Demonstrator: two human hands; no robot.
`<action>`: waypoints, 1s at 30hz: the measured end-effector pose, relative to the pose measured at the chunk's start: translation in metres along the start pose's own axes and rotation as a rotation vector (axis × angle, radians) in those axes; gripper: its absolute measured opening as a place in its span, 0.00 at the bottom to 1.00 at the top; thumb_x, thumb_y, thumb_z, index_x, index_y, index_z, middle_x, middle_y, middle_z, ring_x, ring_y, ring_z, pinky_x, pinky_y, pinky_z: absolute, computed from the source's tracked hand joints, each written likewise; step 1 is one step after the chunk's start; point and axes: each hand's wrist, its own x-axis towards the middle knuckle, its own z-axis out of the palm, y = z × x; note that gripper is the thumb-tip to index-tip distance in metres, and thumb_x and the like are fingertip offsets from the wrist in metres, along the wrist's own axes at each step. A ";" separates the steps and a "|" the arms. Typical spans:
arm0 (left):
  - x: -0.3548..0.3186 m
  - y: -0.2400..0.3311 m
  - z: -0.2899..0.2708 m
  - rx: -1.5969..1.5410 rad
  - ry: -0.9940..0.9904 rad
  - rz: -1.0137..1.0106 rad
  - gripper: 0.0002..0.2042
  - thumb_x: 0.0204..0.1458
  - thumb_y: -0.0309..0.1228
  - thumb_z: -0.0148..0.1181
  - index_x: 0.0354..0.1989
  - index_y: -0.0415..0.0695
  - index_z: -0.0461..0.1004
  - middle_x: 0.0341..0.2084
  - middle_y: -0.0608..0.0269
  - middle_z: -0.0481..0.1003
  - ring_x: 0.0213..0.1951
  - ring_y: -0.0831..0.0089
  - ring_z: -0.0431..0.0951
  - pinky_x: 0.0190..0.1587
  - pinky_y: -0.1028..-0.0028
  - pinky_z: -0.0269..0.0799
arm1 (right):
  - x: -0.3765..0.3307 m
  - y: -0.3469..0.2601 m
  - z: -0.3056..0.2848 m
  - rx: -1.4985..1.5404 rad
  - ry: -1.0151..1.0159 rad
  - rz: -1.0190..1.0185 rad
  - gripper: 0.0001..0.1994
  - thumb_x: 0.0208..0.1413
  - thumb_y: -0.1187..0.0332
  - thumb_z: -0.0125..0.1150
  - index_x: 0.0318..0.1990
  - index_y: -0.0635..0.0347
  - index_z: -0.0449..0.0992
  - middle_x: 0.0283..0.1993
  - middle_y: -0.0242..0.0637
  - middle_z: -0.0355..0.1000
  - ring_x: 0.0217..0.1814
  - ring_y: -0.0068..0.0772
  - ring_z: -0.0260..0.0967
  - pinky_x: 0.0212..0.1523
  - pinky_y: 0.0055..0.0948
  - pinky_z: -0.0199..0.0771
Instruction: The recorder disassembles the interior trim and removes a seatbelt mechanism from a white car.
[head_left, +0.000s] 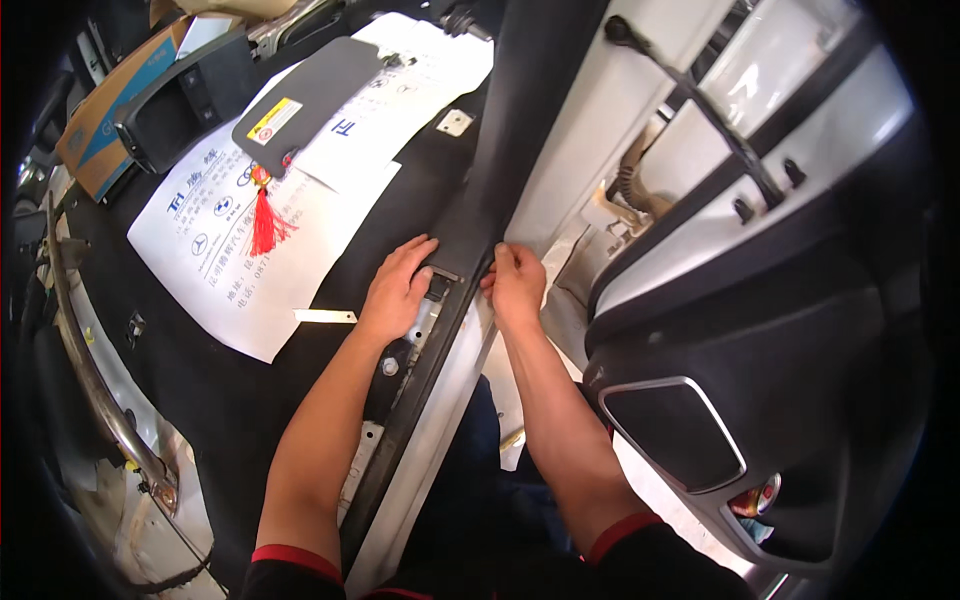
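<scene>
My left hand (398, 290) lies with its fingers stretched over the foot of a dark pillar trim (515, 120), beside the bare metal sill (420, 325). Just across from it, my right hand (517, 283) has thumb and fingers pinched at the edge of a black rubber door seal (414, 420). This seal runs down along the car's door opening, between the inner sill and the white outer sill (450, 430). Close to my left wrist a bolt head (390, 367) shows in the sill. What lies under my left fingertips is hidden.
Black carpet (200, 430) bears printed paper sheets (220, 260), a grey sun visor (310, 95), a red tassel (268, 225) and a flat white strip (325, 316). A cardboard box (105, 140) stands far left. The open door (760, 330) rises at right, a can (768, 495) in its pocket.
</scene>
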 end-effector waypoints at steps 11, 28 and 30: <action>0.001 0.005 -0.001 0.029 0.012 0.024 0.19 0.60 0.28 0.50 0.61 0.42 0.70 0.63 0.48 0.67 0.64 0.50 0.66 0.66 0.60 0.60 | 0.010 -0.003 0.008 -0.200 0.099 -0.305 0.12 0.63 0.65 0.58 0.40 0.68 0.77 0.30 0.45 0.76 0.29 0.36 0.74 0.35 0.35 0.73; -0.001 0.004 -0.001 0.006 0.019 0.028 0.19 0.60 0.25 0.51 0.61 0.41 0.70 0.63 0.47 0.67 0.64 0.52 0.66 0.67 0.64 0.59 | 0.024 -0.006 0.016 -0.280 0.207 -0.475 0.10 0.62 0.66 0.58 0.43 0.64 0.77 0.37 0.46 0.75 0.37 0.44 0.74 0.41 0.38 0.72; -0.001 0.003 -0.001 -0.009 -0.002 0.011 0.19 0.60 0.25 0.51 0.61 0.41 0.70 0.62 0.47 0.67 0.64 0.52 0.66 0.67 0.64 0.59 | 0.025 -0.004 0.017 -0.154 0.241 -0.339 0.11 0.62 0.66 0.58 0.43 0.66 0.77 0.34 0.46 0.75 0.35 0.44 0.74 0.41 0.38 0.72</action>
